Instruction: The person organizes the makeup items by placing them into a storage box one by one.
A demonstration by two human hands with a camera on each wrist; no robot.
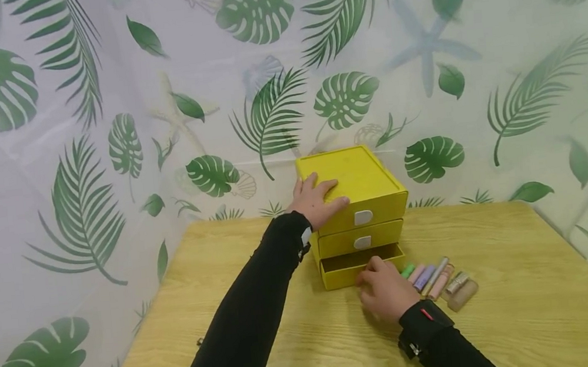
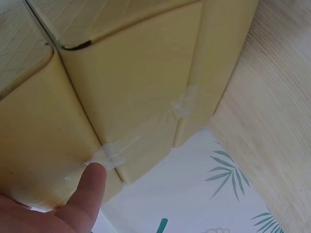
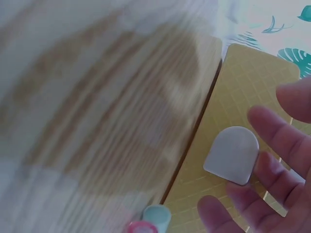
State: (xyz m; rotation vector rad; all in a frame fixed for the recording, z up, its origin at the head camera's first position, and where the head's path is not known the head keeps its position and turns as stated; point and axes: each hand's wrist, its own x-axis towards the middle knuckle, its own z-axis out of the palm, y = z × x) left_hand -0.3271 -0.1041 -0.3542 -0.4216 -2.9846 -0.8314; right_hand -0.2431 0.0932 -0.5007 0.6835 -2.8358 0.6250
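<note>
Cabinet [image 1: 359, 172] stands on table [image 1: 527, 285], sheet [image 1: 281, 54] behind. Tubes [image 1: 435, 277] lie at right, the leftmost apparently just beside bottom drawer [image 1: 341, 277].

Left grip [image 1: 316, 204] lies spread, right grip [image 1: 386, 291] bent.

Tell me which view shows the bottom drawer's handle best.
The right wrist view: the handle appears large and almost uncovered. In the head view, the right hand blocks it; the left wrist view doesn't show it.
</note>
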